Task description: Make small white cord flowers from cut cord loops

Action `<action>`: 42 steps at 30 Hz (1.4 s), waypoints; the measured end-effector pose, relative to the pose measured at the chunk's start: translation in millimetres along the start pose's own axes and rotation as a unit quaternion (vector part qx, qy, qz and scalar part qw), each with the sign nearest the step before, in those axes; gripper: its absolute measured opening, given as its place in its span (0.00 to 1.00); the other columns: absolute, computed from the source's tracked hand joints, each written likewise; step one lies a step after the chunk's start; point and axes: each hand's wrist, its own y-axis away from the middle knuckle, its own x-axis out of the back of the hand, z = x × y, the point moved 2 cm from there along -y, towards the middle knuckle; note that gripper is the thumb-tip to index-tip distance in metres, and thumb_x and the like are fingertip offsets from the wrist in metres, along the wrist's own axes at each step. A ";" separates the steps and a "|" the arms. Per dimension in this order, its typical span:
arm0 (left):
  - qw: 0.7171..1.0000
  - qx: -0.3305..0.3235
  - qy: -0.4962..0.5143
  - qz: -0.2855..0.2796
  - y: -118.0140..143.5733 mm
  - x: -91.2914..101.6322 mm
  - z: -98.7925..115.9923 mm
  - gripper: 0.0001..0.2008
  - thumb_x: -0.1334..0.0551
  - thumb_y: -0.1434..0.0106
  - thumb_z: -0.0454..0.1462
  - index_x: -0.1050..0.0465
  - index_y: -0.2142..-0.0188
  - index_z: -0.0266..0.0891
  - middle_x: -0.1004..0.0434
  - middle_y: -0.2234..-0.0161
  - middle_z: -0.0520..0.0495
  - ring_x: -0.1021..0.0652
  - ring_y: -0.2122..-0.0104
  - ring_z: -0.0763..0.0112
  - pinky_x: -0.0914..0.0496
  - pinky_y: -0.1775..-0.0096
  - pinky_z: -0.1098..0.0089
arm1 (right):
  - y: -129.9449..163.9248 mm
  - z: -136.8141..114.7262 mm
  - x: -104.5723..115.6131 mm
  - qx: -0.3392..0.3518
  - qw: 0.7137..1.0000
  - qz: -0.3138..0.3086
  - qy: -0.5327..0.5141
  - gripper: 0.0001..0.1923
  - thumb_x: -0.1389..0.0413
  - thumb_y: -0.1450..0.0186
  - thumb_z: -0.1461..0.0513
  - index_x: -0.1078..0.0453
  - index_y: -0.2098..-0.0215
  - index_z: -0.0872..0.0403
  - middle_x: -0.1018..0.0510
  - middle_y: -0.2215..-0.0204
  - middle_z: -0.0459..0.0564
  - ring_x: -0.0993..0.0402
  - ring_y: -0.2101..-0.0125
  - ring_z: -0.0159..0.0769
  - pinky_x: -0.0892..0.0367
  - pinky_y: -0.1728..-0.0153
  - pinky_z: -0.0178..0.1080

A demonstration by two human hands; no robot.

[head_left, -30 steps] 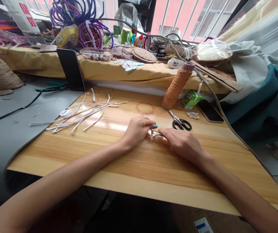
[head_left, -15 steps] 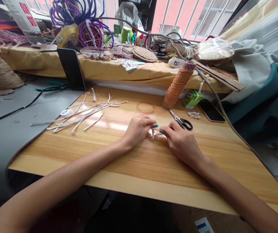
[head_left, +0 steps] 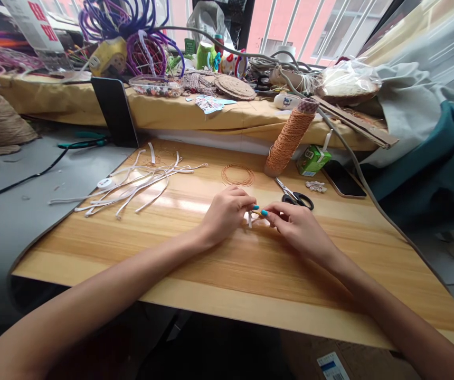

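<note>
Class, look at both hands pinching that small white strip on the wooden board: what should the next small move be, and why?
Probably draw the fingertips gently apart to snug the piece. The left hand and right hand both pinch the short white strip with an orange thread, too small to tell more. The scissors lie beside the right hand.

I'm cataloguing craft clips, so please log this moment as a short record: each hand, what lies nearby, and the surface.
left hand: pinches a small white strip
right hand: fingertips meet the left hand's at the same small piece
behind hands: coil of copper-coloured cord; scissors; orange cord spool
left of hands: loose white strips
right of spool: green carton; dark phone
surface: wooden board
</note>
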 end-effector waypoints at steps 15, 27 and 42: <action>0.986 0.130 0.090 -0.052 -7.7 1.6 -8.5 0.07 0.44 0.42 0.33 0.28 0.65 0.35 0.25 0.67 0.46 0.27 0.67 0.74 0.34 0.65 0.74 | 4.7 16.1 -6.0 0.159 0.961 0.128 0.188 0.12 0.54 0.37 0.64 0.29 0.66 0.57 0.24 0.69 0.52 0.30 0.71 0.33 0.42 0.73 0.33; 0.970 0.102 0.146 -0.163 -9.4 6.5 -5.2 0.07 0.46 0.40 0.35 0.31 0.69 0.34 0.29 0.74 0.50 0.30 0.73 0.77 0.36 0.69 0.76 | 9.8 13.2 2.1 0.294 0.848 0.242 0.369 0.08 0.50 0.39 0.65 0.29 0.70 0.56 0.29 0.82 0.45 0.37 0.80 0.28 0.47 0.77 0.32; 0.922 0.180 0.292 -0.181 -12.6 18.2 -18.9 0.10 0.44 0.42 0.40 0.33 0.70 0.33 0.33 0.77 0.52 0.33 0.76 0.80 0.38 0.72 0.76 | 16.3 24.7 42.1 0.252 0.879 0.258 0.311 0.08 0.52 0.38 0.63 0.30 0.66 0.53 0.25 0.76 0.49 0.32 0.75 0.32 0.42 0.74 0.35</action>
